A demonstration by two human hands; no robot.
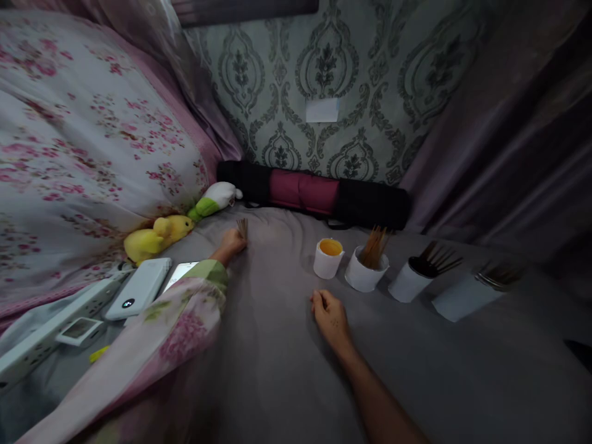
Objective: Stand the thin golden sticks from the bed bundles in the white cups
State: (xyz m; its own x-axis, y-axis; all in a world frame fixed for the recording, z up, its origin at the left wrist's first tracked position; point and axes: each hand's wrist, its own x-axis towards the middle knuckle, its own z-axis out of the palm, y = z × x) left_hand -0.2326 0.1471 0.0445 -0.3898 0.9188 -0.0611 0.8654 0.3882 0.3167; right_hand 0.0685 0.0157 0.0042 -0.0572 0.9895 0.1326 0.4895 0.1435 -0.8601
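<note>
My left hand (232, 242) is closed around a small bundle of thin sticks (242, 228) that stands up out of the fist, over the grey sheet. My right hand (330, 311) rests on the sheet with its fingers curled in, and nothing shows in it. Just beyond it stands a white-wrapped cup (327, 262) with a yellow inside and no sticks showing. To its right, a second white cup (365, 276) holds light brown sticks (375, 243). A third white container (407, 283) holds dark sticks (437, 259). Farthest right is a taller white container (467, 296) with sticks, blurred.
A black and maroon roll bag (305, 190) lies along the patterned wall. At left are a yellow plush toy (157, 237), a green and white plush toy (215, 200), a power bank (139, 288), a lit phone (181, 272) and a power strip (55, 330). Curtains hang on both sides.
</note>
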